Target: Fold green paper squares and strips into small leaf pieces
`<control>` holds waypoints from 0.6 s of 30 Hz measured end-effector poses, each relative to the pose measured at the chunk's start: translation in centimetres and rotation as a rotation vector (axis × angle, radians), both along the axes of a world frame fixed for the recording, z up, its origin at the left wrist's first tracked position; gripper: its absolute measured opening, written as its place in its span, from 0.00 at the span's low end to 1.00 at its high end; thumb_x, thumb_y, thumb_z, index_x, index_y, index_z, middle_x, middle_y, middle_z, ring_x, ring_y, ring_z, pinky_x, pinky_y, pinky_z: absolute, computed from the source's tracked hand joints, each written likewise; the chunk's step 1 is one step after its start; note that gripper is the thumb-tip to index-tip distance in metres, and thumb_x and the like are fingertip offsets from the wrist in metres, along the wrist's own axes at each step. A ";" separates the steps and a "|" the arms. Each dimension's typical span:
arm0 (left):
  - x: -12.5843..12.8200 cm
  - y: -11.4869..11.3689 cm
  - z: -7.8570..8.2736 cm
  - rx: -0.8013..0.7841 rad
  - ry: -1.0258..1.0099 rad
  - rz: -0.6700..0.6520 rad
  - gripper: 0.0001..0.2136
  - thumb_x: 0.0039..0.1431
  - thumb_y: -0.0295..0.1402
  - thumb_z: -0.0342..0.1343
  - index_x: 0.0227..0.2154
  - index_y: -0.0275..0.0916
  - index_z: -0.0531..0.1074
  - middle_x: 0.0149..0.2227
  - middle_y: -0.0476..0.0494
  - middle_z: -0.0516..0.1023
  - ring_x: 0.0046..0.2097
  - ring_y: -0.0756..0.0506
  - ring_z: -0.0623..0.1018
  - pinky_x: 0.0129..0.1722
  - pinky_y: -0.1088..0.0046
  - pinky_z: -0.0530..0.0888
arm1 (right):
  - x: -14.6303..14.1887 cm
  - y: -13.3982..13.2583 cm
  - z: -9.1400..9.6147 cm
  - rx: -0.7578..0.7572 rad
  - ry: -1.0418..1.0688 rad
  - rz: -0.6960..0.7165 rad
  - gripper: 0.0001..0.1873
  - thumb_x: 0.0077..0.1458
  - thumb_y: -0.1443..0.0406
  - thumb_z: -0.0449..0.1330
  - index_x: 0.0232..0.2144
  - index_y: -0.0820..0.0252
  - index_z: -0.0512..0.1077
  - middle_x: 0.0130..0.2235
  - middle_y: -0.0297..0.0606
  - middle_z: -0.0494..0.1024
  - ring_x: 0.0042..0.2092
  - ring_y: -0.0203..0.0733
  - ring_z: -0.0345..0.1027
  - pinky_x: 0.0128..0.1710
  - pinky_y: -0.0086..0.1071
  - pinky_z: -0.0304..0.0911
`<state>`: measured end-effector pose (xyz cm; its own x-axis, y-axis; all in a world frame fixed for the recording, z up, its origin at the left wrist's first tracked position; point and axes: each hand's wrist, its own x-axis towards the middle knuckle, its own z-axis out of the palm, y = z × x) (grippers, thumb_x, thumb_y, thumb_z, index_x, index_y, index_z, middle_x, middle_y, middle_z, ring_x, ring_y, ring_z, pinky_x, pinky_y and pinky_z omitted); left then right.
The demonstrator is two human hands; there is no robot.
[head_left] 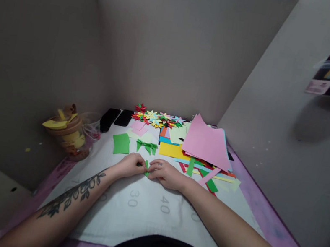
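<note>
My left hand [131, 165] and my right hand [165, 174] meet at the middle of the white mat [142, 217], fingers pinched on a small green folded paper piece [146, 167] held between them. Just beyond lie a green paper rectangle [121, 143] and several green folded pieces [147, 146]. A row of finished multicoloured paper stars [157, 118] sits along the back wall.
A stack of coloured sheets topped by pink paper [206, 143] and loose paper strips [207, 175] lie at the right. Two black phones [116, 118] lie at the back left. A yellow and brown cup [68, 130] stands at the left. Grey partition walls enclose the desk.
</note>
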<state>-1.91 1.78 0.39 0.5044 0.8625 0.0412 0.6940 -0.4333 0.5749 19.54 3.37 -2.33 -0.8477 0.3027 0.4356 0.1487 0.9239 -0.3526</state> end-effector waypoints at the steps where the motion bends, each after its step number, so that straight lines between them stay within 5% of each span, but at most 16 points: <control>1: 0.1 0.2 -0.1 -0.005 0.012 0.010 0.08 0.50 0.34 0.53 0.25 0.37 0.75 0.27 0.48 0.76 0.30 0.50 0.71 0.31 0.78 0.65 | 0.0 -0.1 0.1 -0.003 0.002 0.014 0.12 0.53 0.74 0.55 0.34 0.55 0.75 0.40 0.38 0.77 0.48 0.41 0.64 0.51 0.39 0.59; 18: -0.5 0.2 -0.4 0.105 0.085 -0.008 0.10 0.54 0.35 0.50 0.26 0.38 0.75 0.28 0.45 0.75 0.34 0.47 0.71 0.37 0.75 0.65 | -0.3 -0.8 0.4 -0.056 0.007 -0.024 0.12 0.53 0.73 0.54 0.35 0.56 0.75 0.40 0.40 0.76 0.44 0.40 0.65 0.46 0.37 0.60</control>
<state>-2.40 1.98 0.03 0.5170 0.8515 0.0875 0.7345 -0.4938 0.4654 19.27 2.61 -1.89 -0.8371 0.3466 0.4233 0.1677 0.8991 -0.4044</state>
